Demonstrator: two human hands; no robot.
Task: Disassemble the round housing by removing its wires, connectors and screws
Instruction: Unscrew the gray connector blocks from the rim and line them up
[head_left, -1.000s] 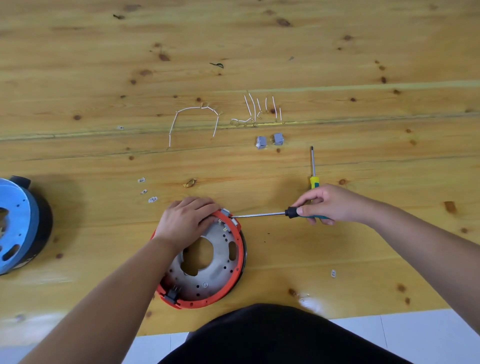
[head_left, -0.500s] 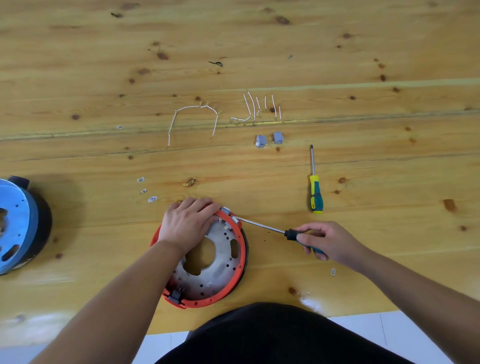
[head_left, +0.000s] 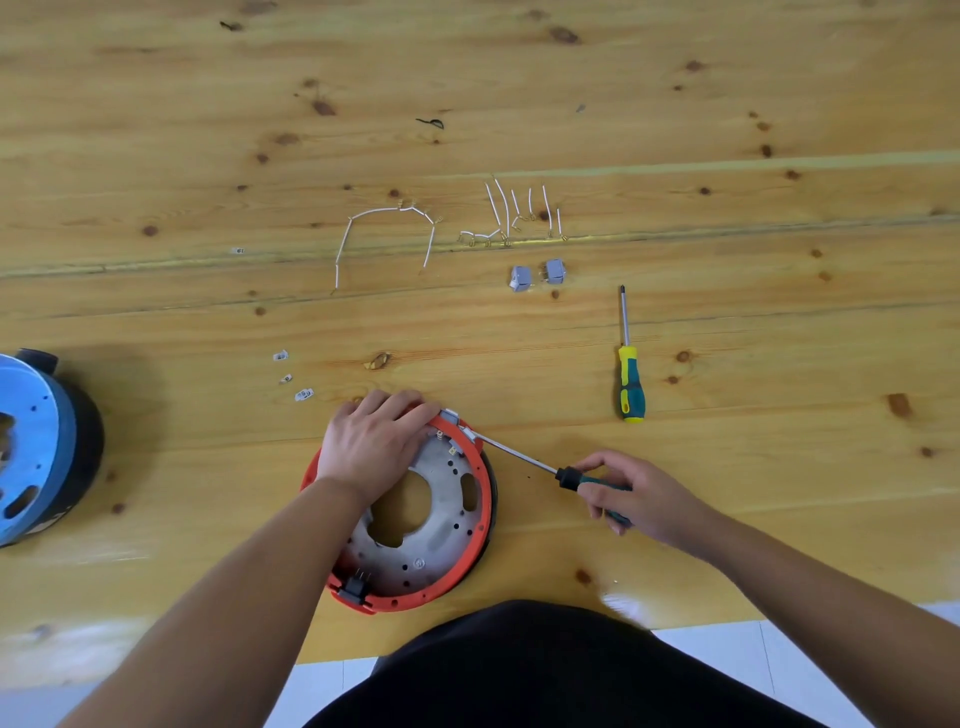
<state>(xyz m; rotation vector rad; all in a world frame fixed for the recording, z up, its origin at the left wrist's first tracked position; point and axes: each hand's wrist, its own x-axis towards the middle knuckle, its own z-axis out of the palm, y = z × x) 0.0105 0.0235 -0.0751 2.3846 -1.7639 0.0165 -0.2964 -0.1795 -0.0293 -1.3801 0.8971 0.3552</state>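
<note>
Orange-rimmed, the round housing lies at the near edge of our wooden desk, our left hand spread flat over its upper rim. Our right hand grips a screwdriver, tip at a grey connector. Beyond lie loose white wires and a second screwdriver.

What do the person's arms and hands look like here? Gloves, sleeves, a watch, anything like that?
Nothing of that kind shows. Both hands, the left hand and the right hand, are bare: no gloves, rings or tape in view. Both forearms are bare up to the picture's edge, with no sleeves, watch or bands. The only clothing seen is a dark garment at the bottom of the picture.
</note>
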